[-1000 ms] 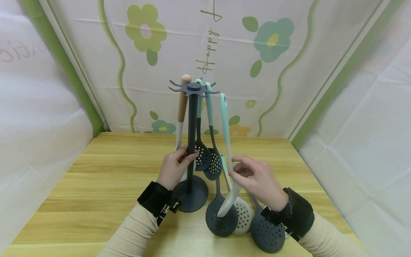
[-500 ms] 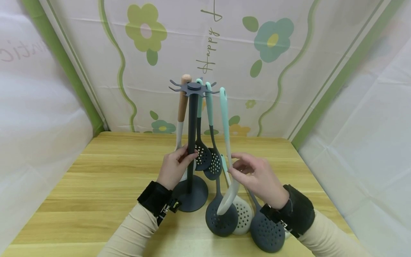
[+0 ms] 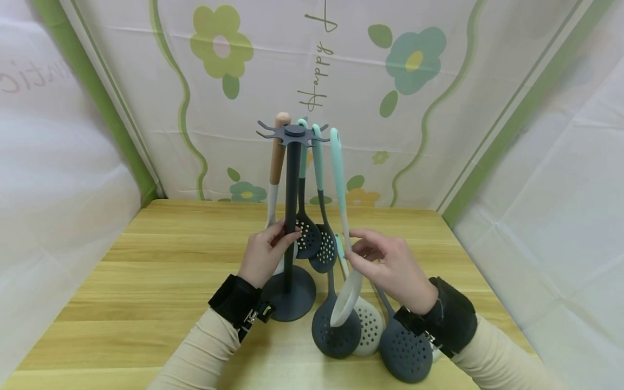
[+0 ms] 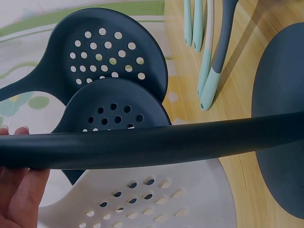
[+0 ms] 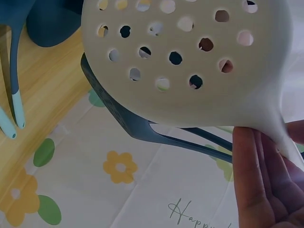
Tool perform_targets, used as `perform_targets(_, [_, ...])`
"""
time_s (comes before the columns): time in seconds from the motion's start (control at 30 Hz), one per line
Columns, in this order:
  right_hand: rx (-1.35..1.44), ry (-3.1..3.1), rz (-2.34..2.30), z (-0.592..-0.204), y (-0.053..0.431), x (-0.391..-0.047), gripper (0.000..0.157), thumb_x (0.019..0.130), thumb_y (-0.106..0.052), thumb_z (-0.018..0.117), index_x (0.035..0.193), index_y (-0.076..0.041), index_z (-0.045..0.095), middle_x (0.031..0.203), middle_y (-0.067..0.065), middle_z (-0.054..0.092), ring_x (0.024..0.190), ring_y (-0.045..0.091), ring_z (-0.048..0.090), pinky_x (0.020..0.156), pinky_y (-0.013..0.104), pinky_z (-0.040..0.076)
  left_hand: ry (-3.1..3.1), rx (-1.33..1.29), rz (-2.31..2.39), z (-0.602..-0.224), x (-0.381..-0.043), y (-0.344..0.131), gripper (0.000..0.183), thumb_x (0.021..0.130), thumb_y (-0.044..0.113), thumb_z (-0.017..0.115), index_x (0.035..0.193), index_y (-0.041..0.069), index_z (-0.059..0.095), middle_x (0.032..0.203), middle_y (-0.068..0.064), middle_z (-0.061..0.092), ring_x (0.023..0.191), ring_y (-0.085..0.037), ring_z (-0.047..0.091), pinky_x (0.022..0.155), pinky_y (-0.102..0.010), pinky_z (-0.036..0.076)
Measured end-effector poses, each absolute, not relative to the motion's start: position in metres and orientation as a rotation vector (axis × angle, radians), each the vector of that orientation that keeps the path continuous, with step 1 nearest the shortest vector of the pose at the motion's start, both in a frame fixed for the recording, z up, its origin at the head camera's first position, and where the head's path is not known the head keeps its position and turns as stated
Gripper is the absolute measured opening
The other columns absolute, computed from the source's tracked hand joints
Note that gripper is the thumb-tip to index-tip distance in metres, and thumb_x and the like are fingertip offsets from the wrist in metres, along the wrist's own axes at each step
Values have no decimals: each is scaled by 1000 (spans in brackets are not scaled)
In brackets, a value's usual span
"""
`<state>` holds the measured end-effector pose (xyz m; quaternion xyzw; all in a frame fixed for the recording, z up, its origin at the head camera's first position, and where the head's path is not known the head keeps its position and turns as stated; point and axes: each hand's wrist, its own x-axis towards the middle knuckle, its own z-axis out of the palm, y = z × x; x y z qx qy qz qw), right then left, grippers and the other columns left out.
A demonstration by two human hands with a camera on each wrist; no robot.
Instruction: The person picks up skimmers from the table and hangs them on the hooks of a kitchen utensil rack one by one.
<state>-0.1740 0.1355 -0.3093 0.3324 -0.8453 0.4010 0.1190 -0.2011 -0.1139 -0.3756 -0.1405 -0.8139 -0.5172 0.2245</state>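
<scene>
My left hand [image 3: 265,253] grips the dark pole [image 4: 142,148] of the utensil stand [image 3: 292,189], whose round base rests on the table. My right hand [image 3: 390,266] pinches the neck of a white skimmer [image 5: 209,107] with a mint handle [image 3: 338,162]. Its handle end is beside a right-hand hook of the stand; whether they touch I cannot tell. Two dark skimmers with mint handles hang from the stand, a nearer one [image 3: 325,265] and a farther one [image 3: 304,249]. A white perforated utensil with a wooden handle [image 3: 277,162] hangs behind the pole.
On the wooden table [image 3: 146,281] lie several skimmers: a dark one [image 3: 324,346], a white one [image 3: 362,346] and another dark one [image 3: 407,371] beneath the right wrist. Flower-printed cloth [image 3: 263,59] encloses the back and sides.
My right hand has raised the white skimmer a little and brought it left, so its handle end is closer to the hook. The left hand stays on the pole.
</scene>
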Motion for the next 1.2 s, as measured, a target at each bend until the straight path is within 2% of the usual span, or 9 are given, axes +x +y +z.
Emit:
perform_targets(0.67, [1003, -2487, 1194, -306, 128, -177, 29, 88, 0, 68, 117, 1, 69, 83, 4, 75, 73, 9, 69, 69, 26, 58, -2244, -387, -1442, -377, -202, -114, 27, 95, 14, 66, 117, 0, 71, 93, -12, 75, 74, -22, 69, 63, -22, 51])
perform_targets(1.2, [988, -2514, 1184, -308, 119, -182, 29, 89, -3, 68, 118, 0, 68, 82, 2, 74, 72, 9, 68, 69, 25, 57, -2273, -371, -1429, -374, -201, -114, 19, 97, 16, 65, 110, 4, 73, 96, -10, 75, 74, -21, 67, 65, -23, 52])
